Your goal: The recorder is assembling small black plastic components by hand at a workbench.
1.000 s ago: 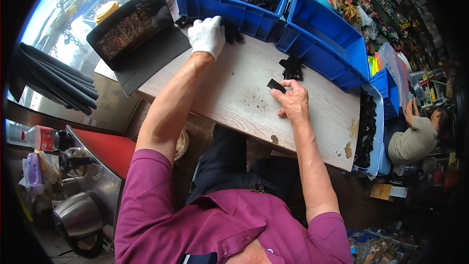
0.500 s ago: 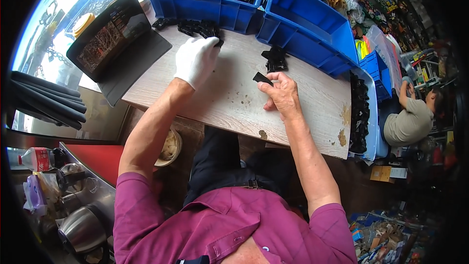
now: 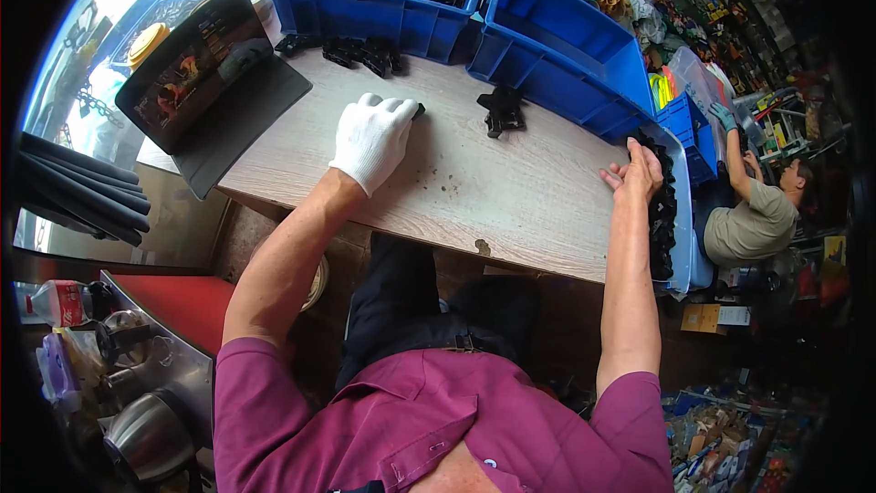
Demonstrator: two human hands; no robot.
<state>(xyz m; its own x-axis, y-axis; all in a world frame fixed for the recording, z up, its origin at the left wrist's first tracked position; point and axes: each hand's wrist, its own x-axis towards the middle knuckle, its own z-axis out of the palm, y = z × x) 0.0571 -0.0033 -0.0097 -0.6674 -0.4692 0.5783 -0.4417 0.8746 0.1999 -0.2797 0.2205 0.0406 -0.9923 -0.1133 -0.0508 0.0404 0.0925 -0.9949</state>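
Near the middle of the frame the left hand (image 3: 372,139), in a white glove, lies palm down on the wooden table (image 3: 511,201), its fingers curled over a small black part (image 3: 418,110) whose tip pokes out at the fingertips — how firmly it grips cannot be told. The bare right hand (image 3: 633,171) is at the right edge of the table with fingers spread open and nothing in it, hovering just beside a long blue tray (image 3: 683,219) packed with black parts. A small cluster of black parts (image 3: 501,110) sits on the table above centre, close to a big blue bin (image 3: 566,64); a second cluster (image 3: 351,52) lies at the upper left of the table against another blue bin (image 3: 383,14) holding more black pieces. At the upper left of the frame a tablet (image 3: 187,64) leans in a dark folding case. At the far right another person (image 3: 753,219) in a tan shirt — one hand in a green glove — reaches up toward the shelves.
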